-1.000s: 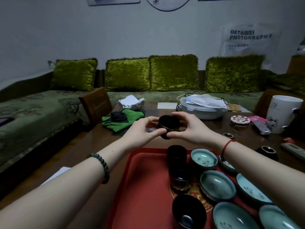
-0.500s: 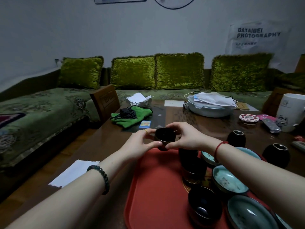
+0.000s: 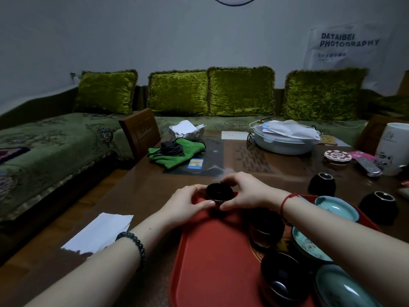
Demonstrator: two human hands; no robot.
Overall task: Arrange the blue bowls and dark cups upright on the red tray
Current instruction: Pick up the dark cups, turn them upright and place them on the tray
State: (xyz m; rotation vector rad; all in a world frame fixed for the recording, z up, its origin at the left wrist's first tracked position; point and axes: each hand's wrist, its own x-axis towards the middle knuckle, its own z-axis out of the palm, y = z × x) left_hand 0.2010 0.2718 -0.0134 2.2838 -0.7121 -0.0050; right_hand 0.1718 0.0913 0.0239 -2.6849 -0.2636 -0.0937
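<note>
A dark cup point(image 3: 219, 193) sits upright at the far left corner of the red tray point(image 3: 212, 251). My left hand point(image 3: 188, 201) and my right hand point(image 3: 244, 193) each pinch its sides between thumb and fingers. Two more dark cups stand upright on the tray, one point(image 3: 265, 229) partly behind my right forearm and one point(image 3: 284, 278) nearer me. Blue bowls sit upright on the tray's right side: one at the far right point(image 3: 336, 208), one point(image 3: 307, 244) by my forearm, one point(image 3: 340, 289) at the bottom. Two dark cups point(image 3: 322, 184) point(image 3: 379, 208) stand upside down on the table beyond the tray.
On the brown table point(image 3: 137, 196) lie a white paper point(image 3: 99, 232), a green cloth with a black cable point(image 3: 174, 151), a blue card point(image 3: 195, 163), a covered white dish point(image 3: 285, 140), a round coaster point(image 3: 337, 156), a remote point(image 3: 368, 166) and a white mug point(image 3: 392, 149). A chair back point(image 3: 140, 131) stands at the far left edge.
Both hands have lowered the dark cup from the air above the table down onto the tray's far left corner. The camera has tilted down and left.
</note>
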